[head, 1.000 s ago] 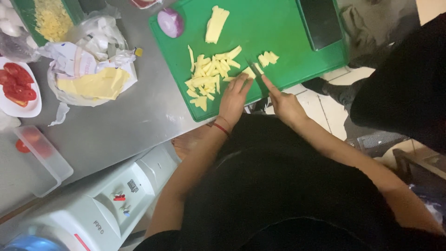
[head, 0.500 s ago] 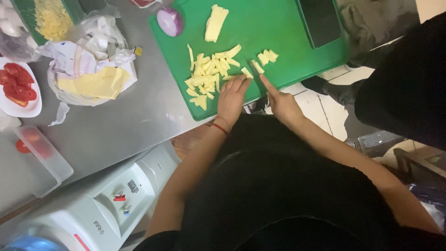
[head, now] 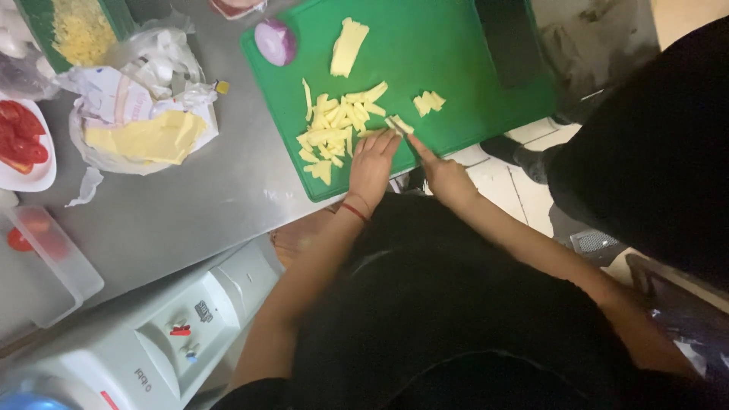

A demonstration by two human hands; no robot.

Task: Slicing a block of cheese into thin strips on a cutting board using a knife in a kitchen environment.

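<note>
I am cutting yellow cheese into little sticks on a green cutting board (head: 456, 53). The board is lying on a grey metal desk (head: 220, 205), close to the edge in front of me.

I think I am more than halfway done. A big pile of cheese sticks (head: 334, 129) is sitting in the middle of the board. A few small cheese bits (head: 427, 101) are lying a little to the side. One long cheese slice (head: 348, 45) is waiting at the far side of the board, not cut yet. So that piece is left to do.

My left hand (head: 370, 167) is lying flat, with the fingers pressing down on the cheese piece (head: 400, 125) I am cutting now. It is just beside the big pile. My right hand (head: 444, 176) is closed around a knife, I think, with one finger pointing along the top. The blade is too thin and dark for me to see well.

The cheese is looking pale yellow and soft. The sticks are short and not all the same.

Half a purple onion (head: 275, 42) is sitting at the corner of the board. A bigger cheese block (head: 144, 138) is lying in its open wrapper on the desk. Red tomato pieces (head: 21, 137) are sitting on a white plate at the side.
</note>
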